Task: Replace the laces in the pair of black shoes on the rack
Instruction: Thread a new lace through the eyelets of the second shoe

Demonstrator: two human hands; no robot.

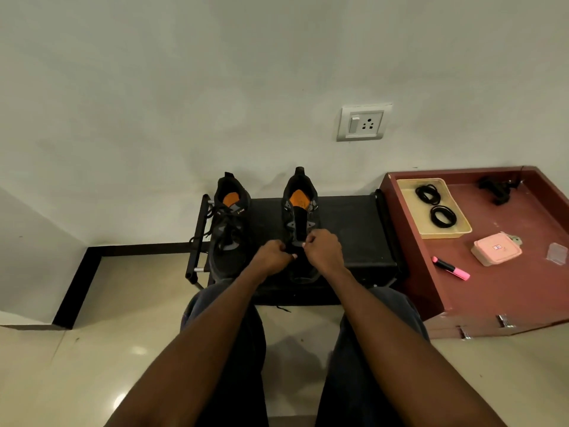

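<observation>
**Q:** Both hands meet where, and in what state?

**A:** Left hand (271, 257) and right hand (323, 252) sit close together over the lower eyelets of the right-hand shoe (301, 223). Each has its fingers curled, apparently pinching something dark and thin, likely a lace end; the lace itself is too small to confirm.

**Q:** Where do the shoes stand?

**A:** Side by side on the black rack (348, 229), toes toward the person, against the wall.

**Q:** What is done, what remains?

**A:** The right-hand shoe shows bare eyelets up its tongue, so its old lace appears removed and relacing seems barely begun. The left-hand shoe (229, 229) is still laced. Two coiled black laces (435, 204) lie in a beige tray (409, 208) on the red surface beside the rack. Judged so, well under half is complete.
</observation>
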